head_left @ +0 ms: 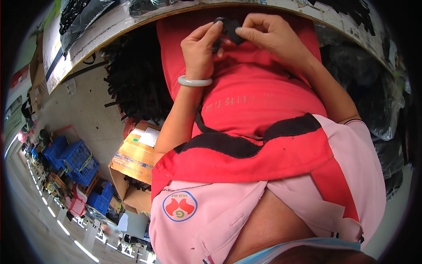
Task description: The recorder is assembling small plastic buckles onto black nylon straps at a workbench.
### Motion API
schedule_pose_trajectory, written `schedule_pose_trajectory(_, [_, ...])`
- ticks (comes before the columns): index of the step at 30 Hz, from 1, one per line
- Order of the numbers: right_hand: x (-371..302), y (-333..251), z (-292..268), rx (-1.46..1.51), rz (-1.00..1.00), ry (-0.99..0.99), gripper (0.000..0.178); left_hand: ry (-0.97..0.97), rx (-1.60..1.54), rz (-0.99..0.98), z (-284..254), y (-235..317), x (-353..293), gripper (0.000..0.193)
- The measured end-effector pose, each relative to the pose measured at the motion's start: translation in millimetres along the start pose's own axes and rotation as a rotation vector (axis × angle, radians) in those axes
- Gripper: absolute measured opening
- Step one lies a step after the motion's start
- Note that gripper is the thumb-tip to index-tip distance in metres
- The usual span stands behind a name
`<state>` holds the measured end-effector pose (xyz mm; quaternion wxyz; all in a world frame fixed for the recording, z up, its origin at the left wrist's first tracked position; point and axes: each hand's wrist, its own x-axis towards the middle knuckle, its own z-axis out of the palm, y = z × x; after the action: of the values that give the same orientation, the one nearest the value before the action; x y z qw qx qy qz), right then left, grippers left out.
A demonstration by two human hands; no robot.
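A small black piece (231,29) is held up over my lap, close to the table edge; its exact kind I cannot make out. My left hand (198,49), with a pale bangle (194,81) at the wrist, pinches it between thumb and fingers. From the other side, the thumb and forefinger of my right hand (273,36) close on its right edge. More black material shows beneath the left fingers, partly hidden by them. Behind both hands lies the red apron (255,101) that I wear over a pink shirt.
A worktable edge (127,27) curves across the top, with plastic bags of black items (79,26) on it. Black strips (136,83) are heaped at left below it. An open cardboard box (132,158) and blue crates (79,160) stand on the floor. Dark plastic bags (365,79) lie at right.
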<state>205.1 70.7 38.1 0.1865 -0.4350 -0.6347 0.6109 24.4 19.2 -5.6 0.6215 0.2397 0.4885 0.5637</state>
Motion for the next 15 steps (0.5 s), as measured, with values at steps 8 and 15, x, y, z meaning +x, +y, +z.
schedule_pose_trajectory(8, [8.7,3.3,2.6,0.196,0.119,-0.004,0.025,0.004,0.080,0.118,5.1,-1.8,-1.6,0.018])
schedule_pose_trajectory(15, [15.0,21.7,-4.9,0.508,0.331,-0.253,0.019,-0.041,0.191,-0.039,3.4,6.3,-10.0,0.017])
